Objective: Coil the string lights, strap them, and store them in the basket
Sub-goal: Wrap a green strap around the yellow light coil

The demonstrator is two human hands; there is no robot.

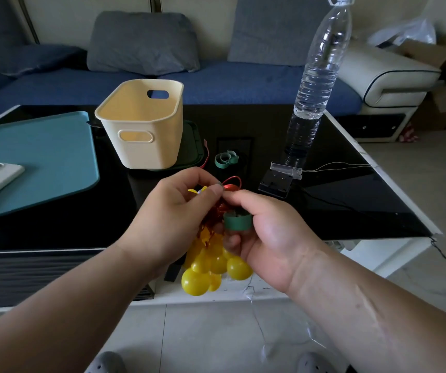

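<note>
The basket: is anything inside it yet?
Nothing shows inside the basket: only bare cream walls. Its near wall hides the floor, so I cannot rule out something lying flat there. The string lights are outside it, in the left hand and right hand.

Yellow-bulb lights bunched, strap on
</note>
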